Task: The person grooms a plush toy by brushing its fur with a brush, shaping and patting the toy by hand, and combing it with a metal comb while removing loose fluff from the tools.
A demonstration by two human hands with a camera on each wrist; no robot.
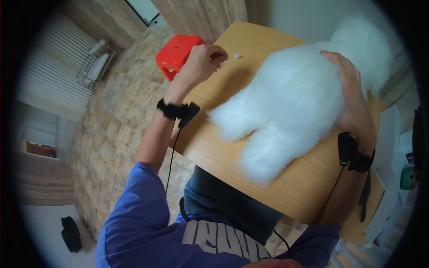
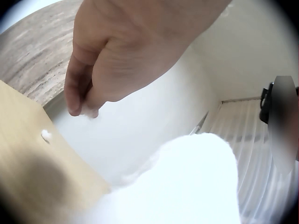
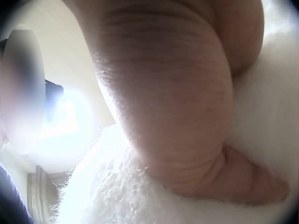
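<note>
A large white furry plush toy lies across the wooden table, with two stubby limbs pointing toward the table's front left. My right hand grips its far right side; in the right wrist view the thumb sinks into the fur. Raised over the table's left edge, my left hand is apart from the toy. Between its thumb and fingertips it pinches a small white tuft of fluff, as the left wrist view shows. Another small white tuft sits on the tabletop near that hand.
A red plastic stool stands on the tiled floor just beyond the table's left edge. White shelving with small items is close at the right. Cables hang from both wrist cameras past the table edge.
</note>
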